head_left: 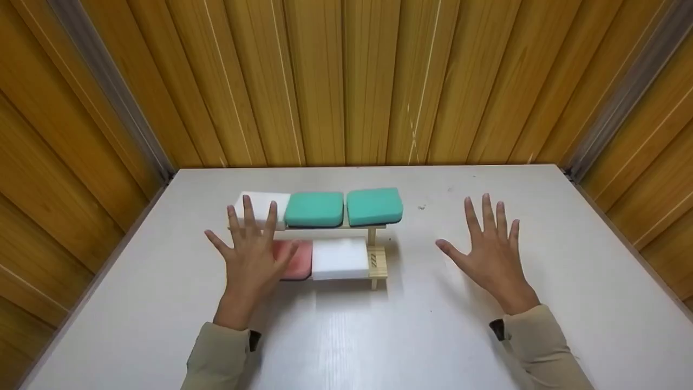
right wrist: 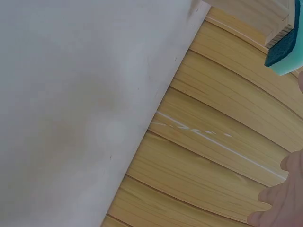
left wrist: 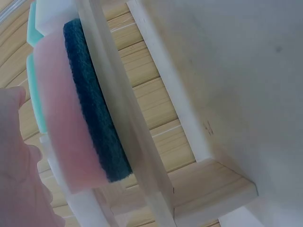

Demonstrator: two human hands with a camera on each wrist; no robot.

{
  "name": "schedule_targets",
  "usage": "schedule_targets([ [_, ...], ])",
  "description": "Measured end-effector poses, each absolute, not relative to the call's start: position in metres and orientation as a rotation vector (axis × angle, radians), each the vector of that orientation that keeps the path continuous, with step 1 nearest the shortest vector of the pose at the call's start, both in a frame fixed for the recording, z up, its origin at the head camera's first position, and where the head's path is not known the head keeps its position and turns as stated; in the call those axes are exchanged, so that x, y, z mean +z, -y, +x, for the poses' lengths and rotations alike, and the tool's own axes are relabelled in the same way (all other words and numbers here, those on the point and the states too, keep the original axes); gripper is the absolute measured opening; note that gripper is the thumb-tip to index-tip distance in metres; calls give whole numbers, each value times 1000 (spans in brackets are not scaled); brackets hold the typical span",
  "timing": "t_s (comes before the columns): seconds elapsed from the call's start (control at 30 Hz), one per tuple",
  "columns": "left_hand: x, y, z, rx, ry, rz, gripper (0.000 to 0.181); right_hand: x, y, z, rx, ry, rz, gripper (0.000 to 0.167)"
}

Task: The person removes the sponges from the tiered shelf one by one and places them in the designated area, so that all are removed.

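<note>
A small two-tier wooden rack point(head_left: 378, 262) stands on the table with sponges on both levels. On the upper tier sit a white sponge point(head_left: 260, 208) at the left and two green sponges, a middle one point(head_left: 315, 208) and a right one point(head_left: 374, 206). A pink sponge point(head_left: 301, 260) with a dark scouring layer point(left wrist: 97, 101) and a white block-shaped sponge point(head_left: 340, 258) lie on the lower tier. My left hand point(head_left: 252, 262), fingers spread, is over the rack's left part and hides some of the pink sponge. To the rack's right, my right hand point(head_left: 494, 260) is held with fingers spread, holding nothing.
The white table point(head_left: 422, 336) meets a wood-patterned wall point(head_left: 368, 81) at its back edge. Similar panels rise on the left and right sides. A small dark mark point(head_left: 422, 207) shows on the tabletop right of the rack.
</note>
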State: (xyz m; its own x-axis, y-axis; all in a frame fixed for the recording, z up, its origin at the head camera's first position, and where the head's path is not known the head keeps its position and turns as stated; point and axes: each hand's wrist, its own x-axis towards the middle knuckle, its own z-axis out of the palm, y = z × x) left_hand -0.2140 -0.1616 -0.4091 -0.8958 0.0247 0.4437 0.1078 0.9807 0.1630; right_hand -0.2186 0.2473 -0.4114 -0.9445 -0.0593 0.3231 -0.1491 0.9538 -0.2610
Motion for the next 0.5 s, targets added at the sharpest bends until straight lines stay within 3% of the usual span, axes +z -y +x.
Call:
schedule_targets([
  [0.5, -400, 184, -218, -773, 2600, -15, 74, -400, -248, -226, 589, 2720, 248, 91],
])
